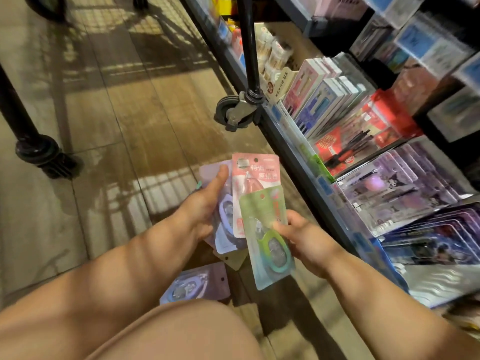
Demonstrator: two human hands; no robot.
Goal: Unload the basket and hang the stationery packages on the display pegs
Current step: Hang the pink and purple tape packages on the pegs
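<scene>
Loose purple package [197, 281] is lying on the floor just beyond the knee. Right hand [304, 237] is pinching the green package [267, 258], thumb on its face. Left hand [205, 203], forearm outstretched, is gripping the fanned packages [255, 183], thumb straight, fingers probably curled beneath. Display shelf [291, 136] is standing beyond, rightward.

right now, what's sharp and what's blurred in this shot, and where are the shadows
Head view: the green package in the right hand is fairly sharp; the upper shelf packages smear with motion blur; grid shadows cross the floor.
</scene>
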